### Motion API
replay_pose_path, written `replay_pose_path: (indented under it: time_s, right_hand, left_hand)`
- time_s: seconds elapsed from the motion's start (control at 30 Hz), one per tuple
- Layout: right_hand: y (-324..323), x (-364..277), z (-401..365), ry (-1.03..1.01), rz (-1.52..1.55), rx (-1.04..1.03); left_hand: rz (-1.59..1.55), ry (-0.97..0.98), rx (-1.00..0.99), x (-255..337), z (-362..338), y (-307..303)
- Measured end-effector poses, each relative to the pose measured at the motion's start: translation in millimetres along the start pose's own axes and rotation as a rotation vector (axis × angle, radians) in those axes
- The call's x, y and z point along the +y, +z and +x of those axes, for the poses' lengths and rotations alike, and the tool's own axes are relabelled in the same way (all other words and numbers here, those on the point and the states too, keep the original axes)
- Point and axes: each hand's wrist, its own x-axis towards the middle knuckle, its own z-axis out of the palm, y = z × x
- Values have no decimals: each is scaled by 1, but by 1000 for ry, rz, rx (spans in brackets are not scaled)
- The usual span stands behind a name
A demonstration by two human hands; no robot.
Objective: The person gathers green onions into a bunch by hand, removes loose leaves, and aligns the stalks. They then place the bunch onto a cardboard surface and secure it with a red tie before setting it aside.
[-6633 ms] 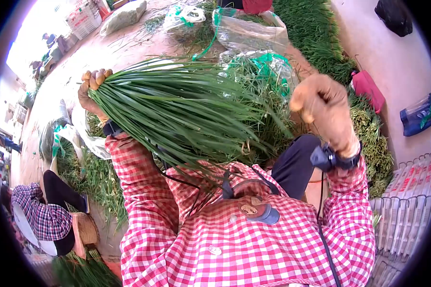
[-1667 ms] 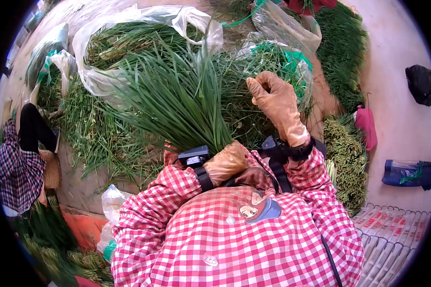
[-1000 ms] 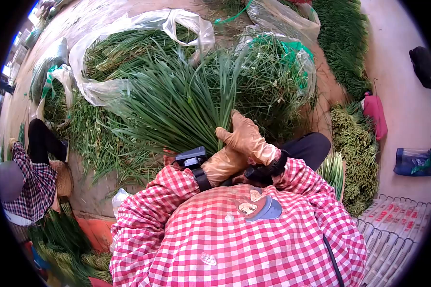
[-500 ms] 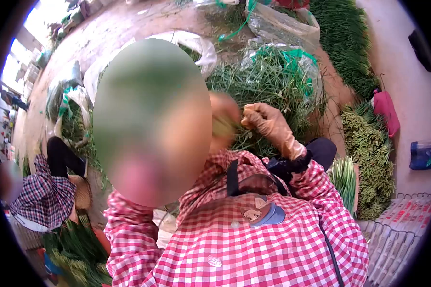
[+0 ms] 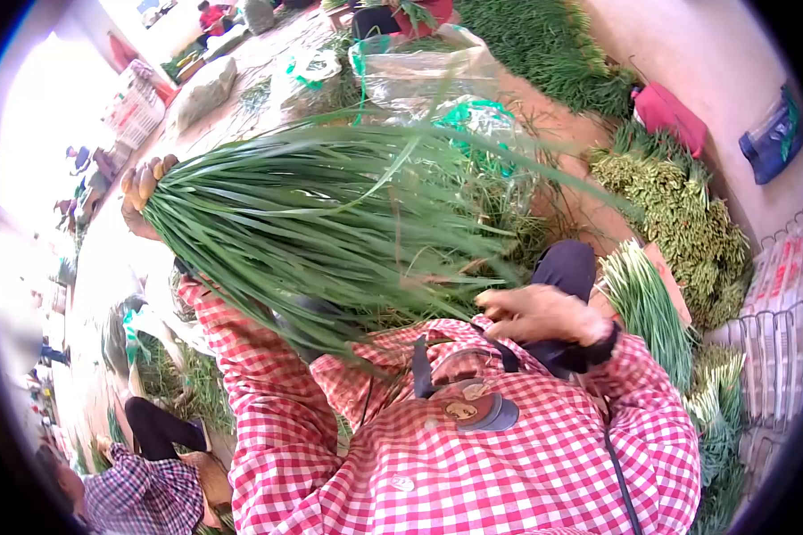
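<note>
A large bunch of long green leaves (image 5: 312, 209) fans out across the middle of the head view. My left hand (image 5: 144, 192), in a brownish glove, is wrapped round its gathered end at the left. Near the loose leaf tips at the right is my right hand (image 5: 544, 315), blurred, in front of my chest. Its fingers are partly smeared, and whether they hold anything cannot be made out. Beyond the bunch, a clear plastic bag (image 5: 428, 76) and a heap of loose green stalks (image 5: 500, 201) lie on the floor.
To the right are a bundle with white ends (image 5: 642, 294), a pile of yellowish-green stalks (image 5: 678, 223), a pink cloth item (image 5: 671, 118), a blue bag (image 5: 772, 143) and wire racks (image 5: 772, 330). A co-worker in a checked shirt (image 5: 138, 490) sits at lower left.
The head view has shifted. The leaf bunch now spreads across it, with my left hand out at the left on its end. My right hand has moved lower, nearer my chest.
</note>
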Motion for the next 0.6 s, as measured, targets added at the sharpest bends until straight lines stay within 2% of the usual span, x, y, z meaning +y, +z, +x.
replay_pose_path:
  time_s: [0.07,0.1,0.13,0.17,0.2,0.23,0.27,0.33,0.4,0.47,0.5,0.53,0.57,0.6]
  right_hand:
    - [-21,13,-39,202,86,231]
    - [-28,22,-54,235,149,338]
    - [-36,22,-69,298,305,437]
    - [-37,42,-77,265,302,585]
    - [-48,25,-83,313,302,658]
    - [-58,8,-85,369,301,731]
    - [-60,10,-84,309,334,765]
    - [-64,16,-84,194,397,837]
    - [-67,-4,-79,92,460,795]
    - [-70,-29,-65,-9,494,753]
    - [-71,-39,-51,-81,401,825]
    - [-71,-50,-38,-134,304,907]
    - [-73,-71,-34,-226,442,818]
    - [-79,-80,-22,-433,-7,867]
  left_hand:
    - [-137,-128,8,-9,-11,28]
    - [-433,-257,-141,-13,-21,52]
    - [-360,-229,-215,-18,-25,51]
    - [-244,-164,-138,-22,-25,31]
    - [-121,-109,-57,-25,-26,11]
    - [-301,-213,-132,-27,-31,10]
    - [-332,-319,-87,-24,-28,11]
    - [-306,-328,-43,-25,-35,16]
    - [-375,-360,-65,-25,-34,12]
    - [-83,-320,153,-18,-35,10]
    - [54,-305,250,-18,-33,13]
    - [140,-366,219,-18,-26,17]
    - [316,-331,185,-23,-27,38]
    - [594,-296,256,-32,-40,92]
